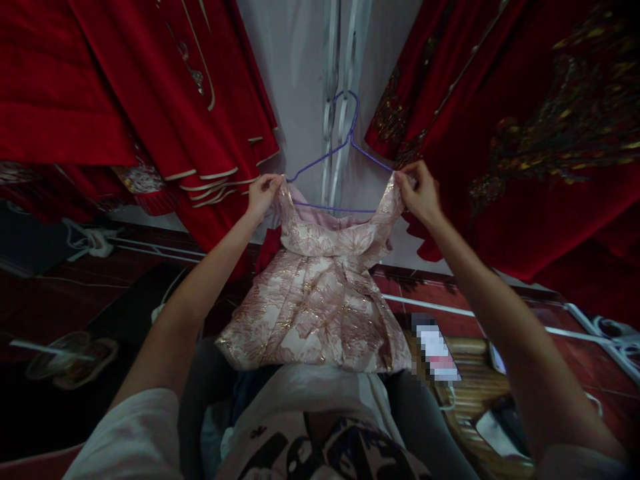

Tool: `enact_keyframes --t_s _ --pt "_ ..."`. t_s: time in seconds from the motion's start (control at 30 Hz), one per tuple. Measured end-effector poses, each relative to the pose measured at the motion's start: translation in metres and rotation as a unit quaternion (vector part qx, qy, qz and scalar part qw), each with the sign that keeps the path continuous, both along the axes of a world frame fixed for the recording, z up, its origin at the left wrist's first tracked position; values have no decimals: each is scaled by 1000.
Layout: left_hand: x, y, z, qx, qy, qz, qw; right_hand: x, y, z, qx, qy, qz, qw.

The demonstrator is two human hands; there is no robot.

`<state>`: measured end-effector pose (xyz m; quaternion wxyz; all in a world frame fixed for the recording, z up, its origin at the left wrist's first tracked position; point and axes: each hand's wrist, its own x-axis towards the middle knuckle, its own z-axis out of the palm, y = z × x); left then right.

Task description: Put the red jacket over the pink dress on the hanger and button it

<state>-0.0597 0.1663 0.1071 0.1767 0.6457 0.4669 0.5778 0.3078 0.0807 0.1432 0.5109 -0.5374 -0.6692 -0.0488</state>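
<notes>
A small pale-pink dress [320, 300] with a shiny gold floral pattern hangs on a purple wire hanger [320, 160] in front of me. My left hand [263, 195] pinches the dress's left shoulder strap near the hanger's end. On the other side, my right hand [421, 190] pinches the right strap with thumb and fingers. The hanger's hook reaches up to white metal bars. Its lower bar shows through the neckline, and the skirt spreads down to my lap.
Red garments with gold trim [200, 133] hang at left, and embroidered red garments [540, 153] at right. A phone [436, 350] with a cable lies on a slatted wooden surface [470, 400] at lower right. White rack rails [450, 305] run near the tiled floor.
</notes>
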Motion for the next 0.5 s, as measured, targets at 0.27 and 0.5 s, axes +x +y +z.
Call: enact_keyframes --t_s 0.27,0.5 --pt "-2 12 21 -43 17 -97 994 9 6 -6 7 1 9 1000" --pt "-26 5 -69 -277 64 -40 958 10 16 -11 3 18 28 999"
